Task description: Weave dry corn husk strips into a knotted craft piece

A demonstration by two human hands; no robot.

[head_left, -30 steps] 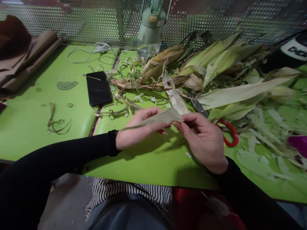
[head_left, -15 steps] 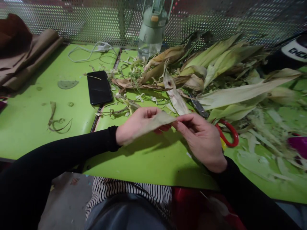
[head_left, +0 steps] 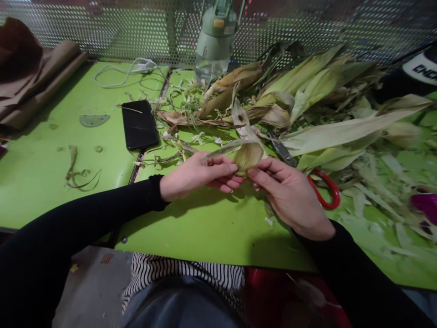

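Observation:
Both my hands meet over the middle of the green table (head_left: 211, 228) and pinch one pale corn husk leaf (head_left: 246, 155). My left hand (head_left: 201, 175) grips its left side between thumb and fingers. From the right, my right hand (head_left: 290, 193) pinches the leaf's lower edge. The leaf is folded and stands up between the fingertips, with a thin strip curling off to the left. Red-handled scissors (head_left: 326, 189) lie just right of my right hand.
A heap of corn husks (head_left: 307, 100) fills the back right. A black phone (head_left: 139, 125) lies left of centre, a white cable (head_left: 126, 75) behind it, a green bottle (head_left: 215, 41) at the mesh wall, brown cloth (head_left: 30, 82) far left. Husk scraps litter the right.
The leaf lay flat and stretched leftward over my left hand; now it is folded up between both hands' fingertips. My left fingers have turned to pinch it from the side.

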